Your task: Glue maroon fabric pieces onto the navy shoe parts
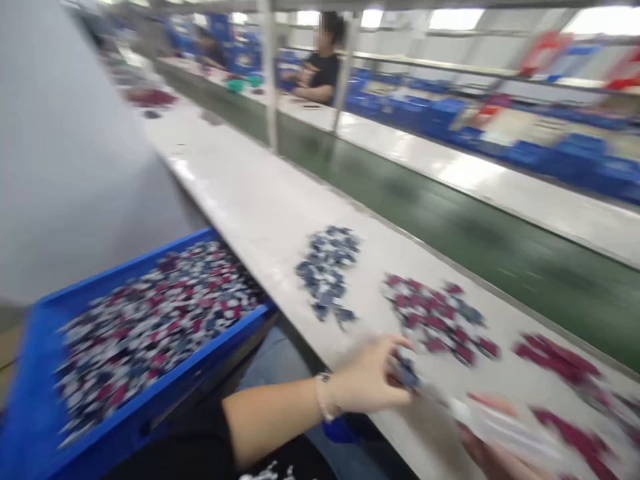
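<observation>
The left hand (370, 381) is over the near edge of the white surface (260, 213), its thumb and fingers curled nearly together around a small dark blue-and-white piece (407, 370). That piece is between the dark blue-and-white pile (327, 267) and the right hand (493, 460), just nearer the edge than the maroon-and-white pile (437, 320). The right hand's fingers appear closed around a pale translucent object (520, 433); blur hides the exact contact and what the object is.

The likeliest trouble is a dropped piece: it is small, it seems to be held by the fingertips, and the edge is close, so a loose pinch could let it fall past the surface. A stray blue piece could also mix into the maroon-and-white pile, since the two are near each other and some bluish bits already appear there. A low sweep of the right forearm might scatter the maroon strips (575, 437) beside it.

The held piece seems to slant, its visible long axis running steeply from upper left to lower right; which end is its front I cannot tell. The translucent object lies more nearly level, its long axis running from the gap between the hands down toward the lower right.
</observation>
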The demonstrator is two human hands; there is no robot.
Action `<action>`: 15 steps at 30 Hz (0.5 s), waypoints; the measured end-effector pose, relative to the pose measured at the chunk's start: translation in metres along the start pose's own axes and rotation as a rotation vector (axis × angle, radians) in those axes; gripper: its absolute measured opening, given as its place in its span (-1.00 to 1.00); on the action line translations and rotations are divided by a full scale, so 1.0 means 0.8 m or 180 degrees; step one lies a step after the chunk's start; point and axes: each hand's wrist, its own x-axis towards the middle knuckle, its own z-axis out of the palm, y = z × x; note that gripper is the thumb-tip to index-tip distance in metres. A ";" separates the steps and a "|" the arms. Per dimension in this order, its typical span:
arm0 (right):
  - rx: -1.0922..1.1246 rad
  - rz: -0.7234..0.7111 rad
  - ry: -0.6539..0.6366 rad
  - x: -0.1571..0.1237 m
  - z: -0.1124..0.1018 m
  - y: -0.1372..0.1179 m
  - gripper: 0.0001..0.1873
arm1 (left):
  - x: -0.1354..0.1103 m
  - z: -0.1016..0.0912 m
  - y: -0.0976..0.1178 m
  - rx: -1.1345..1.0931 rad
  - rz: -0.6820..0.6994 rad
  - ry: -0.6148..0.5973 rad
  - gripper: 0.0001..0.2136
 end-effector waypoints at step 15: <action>0.1516 0.3046 0.0593 -0.019 -0.063 -0.082 -0.71 | -0.028 0.003 0.054 0.0819 -0.0675 -0.1043 -0.53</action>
